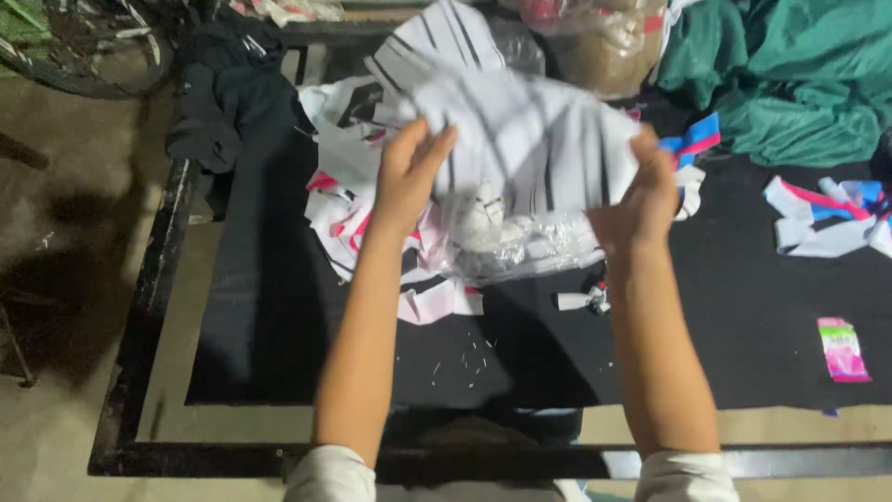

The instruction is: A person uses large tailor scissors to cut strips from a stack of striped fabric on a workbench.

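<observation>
Both hands, left (409,177) and right (636,204), grip a white striped cloth (530,139) above a black-covered table (743,307) strewn with fabric scraps (827,218); green cloth (790,74) behind, concrete floor (65,232) alongside.

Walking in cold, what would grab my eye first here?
Two bare arms reach up the middle: the left hand and right hand hold up a white cloth with black stripes, blurred, over a black-covered table. Below it lies a heap of white and pink scraps; green fabric is bunched at top right.
</observation>
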